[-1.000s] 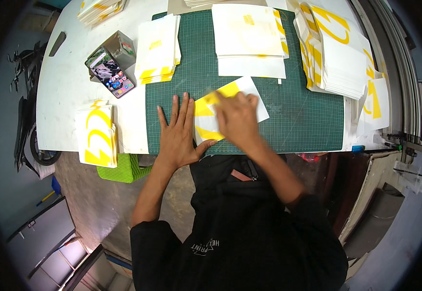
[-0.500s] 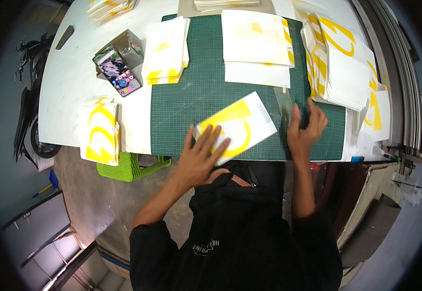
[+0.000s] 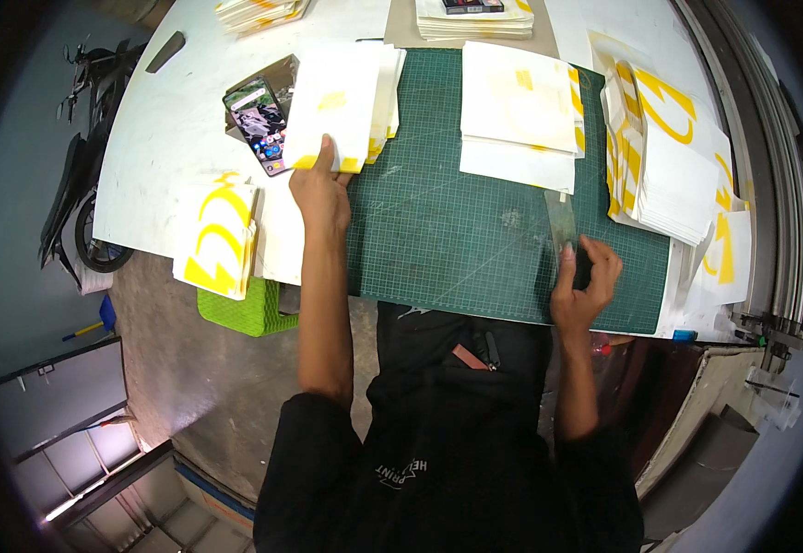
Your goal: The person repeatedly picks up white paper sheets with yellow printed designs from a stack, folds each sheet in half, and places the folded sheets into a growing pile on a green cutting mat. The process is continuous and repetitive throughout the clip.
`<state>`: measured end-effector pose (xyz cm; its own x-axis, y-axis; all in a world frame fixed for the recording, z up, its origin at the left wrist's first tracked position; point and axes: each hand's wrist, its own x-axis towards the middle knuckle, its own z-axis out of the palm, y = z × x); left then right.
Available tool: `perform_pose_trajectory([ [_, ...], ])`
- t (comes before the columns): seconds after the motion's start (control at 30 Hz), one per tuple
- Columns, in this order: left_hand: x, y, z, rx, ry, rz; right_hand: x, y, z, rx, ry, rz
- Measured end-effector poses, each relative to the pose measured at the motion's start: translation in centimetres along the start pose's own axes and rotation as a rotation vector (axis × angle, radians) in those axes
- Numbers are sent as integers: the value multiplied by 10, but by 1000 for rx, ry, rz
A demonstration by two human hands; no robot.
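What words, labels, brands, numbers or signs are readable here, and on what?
Black shirt: pale lettering, partly legible; wording not copied here.
Phone: screen text too small.
White paper at the left hand: faint yellow mark, too blurred.
Dark box at the top edge: print too small.
Signs: none seen.

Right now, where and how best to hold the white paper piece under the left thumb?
Probably the near edge, from the person's side, thumb above and fingers below. The white paper piece is flat and broad, and that edge faces the left hand; its left side crowds the phone and its right overlaps other papers.
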<state>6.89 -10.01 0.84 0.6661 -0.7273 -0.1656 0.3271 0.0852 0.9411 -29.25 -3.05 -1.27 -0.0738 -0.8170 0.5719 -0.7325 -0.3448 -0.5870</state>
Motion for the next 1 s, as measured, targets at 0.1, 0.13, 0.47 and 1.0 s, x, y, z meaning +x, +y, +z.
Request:
perform_pose_trajectory([
  [0.1, 11, -2, -10, 94, -2, -5, -6, -6, -3, 64, -41, 1],
  [0.13, 4, -5, -18, 166, 31, 34, -8, -8, -5, 63, -55, -11],
  [0.47, -101, -33, -51, 612, -134, 437, 122, 4, 68, -171, -272, -386],
  [1.0, -112, -12, -31, 30, -390, -227, 66, -48, 35, 5, -305, -695],
])
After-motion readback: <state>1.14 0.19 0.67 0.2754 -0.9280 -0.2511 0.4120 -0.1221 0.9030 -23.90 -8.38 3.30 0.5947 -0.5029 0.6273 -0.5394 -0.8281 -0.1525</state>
